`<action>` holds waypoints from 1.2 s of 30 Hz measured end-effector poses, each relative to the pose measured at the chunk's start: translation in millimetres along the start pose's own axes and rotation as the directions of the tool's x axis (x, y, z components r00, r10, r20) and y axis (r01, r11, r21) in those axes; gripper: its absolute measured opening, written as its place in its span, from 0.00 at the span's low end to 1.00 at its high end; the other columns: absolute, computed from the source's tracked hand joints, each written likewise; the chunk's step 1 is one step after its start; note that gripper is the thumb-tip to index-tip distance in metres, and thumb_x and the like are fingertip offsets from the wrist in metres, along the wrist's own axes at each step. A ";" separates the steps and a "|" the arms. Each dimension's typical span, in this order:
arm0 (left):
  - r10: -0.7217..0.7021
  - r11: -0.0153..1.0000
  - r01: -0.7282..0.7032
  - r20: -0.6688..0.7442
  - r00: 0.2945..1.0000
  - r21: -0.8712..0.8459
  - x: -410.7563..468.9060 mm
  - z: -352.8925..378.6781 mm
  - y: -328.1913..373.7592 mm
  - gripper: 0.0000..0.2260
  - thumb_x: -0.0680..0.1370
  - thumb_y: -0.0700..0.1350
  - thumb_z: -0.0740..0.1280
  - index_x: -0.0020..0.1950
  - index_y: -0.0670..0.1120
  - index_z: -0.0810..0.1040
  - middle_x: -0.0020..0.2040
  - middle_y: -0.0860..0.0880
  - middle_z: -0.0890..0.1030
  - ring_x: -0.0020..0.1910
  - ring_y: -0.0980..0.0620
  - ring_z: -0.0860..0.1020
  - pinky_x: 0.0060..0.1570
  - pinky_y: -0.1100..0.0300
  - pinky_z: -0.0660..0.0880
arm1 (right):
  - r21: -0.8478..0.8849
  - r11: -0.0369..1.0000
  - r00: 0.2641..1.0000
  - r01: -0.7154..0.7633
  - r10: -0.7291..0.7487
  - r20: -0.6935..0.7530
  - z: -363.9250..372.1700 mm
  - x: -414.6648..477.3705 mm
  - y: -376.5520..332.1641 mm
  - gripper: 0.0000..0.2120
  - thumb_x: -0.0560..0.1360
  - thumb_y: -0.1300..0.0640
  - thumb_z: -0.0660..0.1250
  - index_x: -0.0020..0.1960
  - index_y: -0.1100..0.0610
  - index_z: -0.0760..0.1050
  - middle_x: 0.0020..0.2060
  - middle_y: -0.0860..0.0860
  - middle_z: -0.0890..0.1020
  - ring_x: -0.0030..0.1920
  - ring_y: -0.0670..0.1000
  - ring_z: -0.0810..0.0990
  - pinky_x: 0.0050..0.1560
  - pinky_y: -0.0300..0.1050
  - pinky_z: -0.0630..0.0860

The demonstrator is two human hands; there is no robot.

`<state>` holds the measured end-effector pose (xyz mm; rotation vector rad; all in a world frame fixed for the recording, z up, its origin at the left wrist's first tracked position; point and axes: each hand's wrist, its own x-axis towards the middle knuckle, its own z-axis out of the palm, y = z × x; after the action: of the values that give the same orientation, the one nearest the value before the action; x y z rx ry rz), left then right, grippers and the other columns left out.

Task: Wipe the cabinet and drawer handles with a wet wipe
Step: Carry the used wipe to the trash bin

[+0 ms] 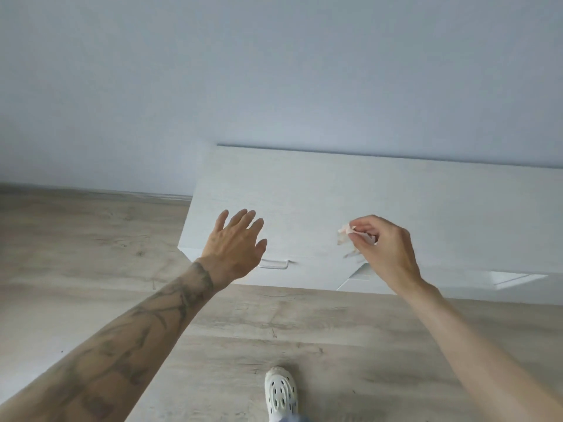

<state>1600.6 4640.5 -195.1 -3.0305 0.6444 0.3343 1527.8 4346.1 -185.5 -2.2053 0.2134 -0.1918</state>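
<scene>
A low white cabinet (320, 193) stands against the pale wall, seen from above. A white bar handle (274, 264) shows on its front, just below its top edge. My left hand (234, 245) hovers over the cabinet's left end with fingers spread and straight, holding nothing, right above that handle. My right hand (380, 245) is raised over the cabinet's middle and pinches a small crumpled wet wipe (345, 233) between thumb and fingers. The wipe hangs in the air, apart from the cabinet top.
Light wood-look floor (91, 254) spreads to the left and in front of the cabinet. My foot in a white perforated clog (281, 394) stands on it at the bottom centre. A glossy drawer front (502, 280) shows at the cabinet's lower right.
</scene>
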 end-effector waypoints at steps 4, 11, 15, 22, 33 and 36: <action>0.083 0.996 -0.085 -0.042 0.996 -0.037 -22.6 -126.6 44.5 0.26 0.88 0.58 0.54 0.85 0.50 0.60 0.86 0.50 0.58 0.85 0.50 0.53 0.84 0.47 0.45 | 0.055 0.998 0.998 -0.043 0.045 -0.034 -107.5 -6.0 -84.1 0.08 0.79 0.64 0.73 0.50 0.50 0.85 0.46 0.44 0.86 0.44 0.39 0.86 0.35 0.34 0.82; 0.214 0.968 -0.218 -0.047 0.976 -0.125 -53.2 -303.4 154.3 0.26 0.88 0.60 0.56 0.84 0.51 0.62 0.83 0.50 0.65 0.82 0.48 0.64 0.81 0.51 0.56 | -0.022 0.998 0.989 -0.052 0.048 -0.138 -298.5 -29.4 -169.1 0.07 0.77 0.60 0.73 0.46 0.48 0.84 0.43 0.45 0.88 0.43 0.45 0.87 0.39 0.38 0.81; 0.285 0.950 -0.292 -0.079 0.955 -0.114 -54.9 -382.0 228.5 0.27 0.87 0.61 0.56 0.85 0.53 0.61 0.81 0.51 0.68 0.77 0.45 0.70 0.75 0.51 0.65 | -0.009 0.999 0.978 -0.050 0.047 -0.205 -396.2 -45.9 -187.8 0.12 0.76 0.61 0.74 0.41 0.44 0.83 0.37 0.40 0.87 0.37 0.39 0.85 0.31 0.28 0.75; 0.405 0.908 -0.414 -0.123 0.906 -0.060 -35.6 -458.2 401.9 0.27 0.87 0.62 0.56 0.85 0.54 0.62 0.80 0.52 0.69 0.74 0.45 0.73 0.74 0.50 0.66 | -0.005 0.998 0.934 -0.070 0.064 -0.352 -553.9 -74.3 -138.1 0.10 0.75 0.59 0.73 0.42 0.44 0.84 0.38 0.39 0.86 0.41 0.37 0.84 0.33 0.27 0.74; 0.544 0.832 -0.554 -0.153 0.825 -0.027 4.1 -501.7 707.0 0.28 0.87 0.61 0.56 0.85 0.53 0.61 0.80 0.51 0.68 0.76 0.46 0.71 0.76 0.51 0.65 | -0.075 0.988 0.876 -0.134 0.082 -0.475 -802.5 -110.8 -4.5 0.06 0.76 0.59 0.73 0.46 0.49 0.85 0.42 0.40 0.86 0.48 0.44 0.86 0.48 0.42 0.79; 0.589 0.801 -0.599 -0.162 0.792 -0.018 19.5 -510.1 779.3 0.28 0.87 0.61 0.56 0.85 0.52 0.60 0.81 0.51 0.67 0.76 0.46 0.70 0.76 0.51 0.65 | -0.081 0.983 0.848 -0.167 0.101 -0.520 -865.3 -121.1 31.2 0.05 0.76 0.60 0.73 0.48 0.52 0.86 0.43 0.43 0.87 0.48 0.45 0.85 0.52 0.46 0.82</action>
<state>1406.2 3885.1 314.3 -2.8408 1.6386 0.1327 1222.3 3684.4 297.6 -2.2079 0.6916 -0.7110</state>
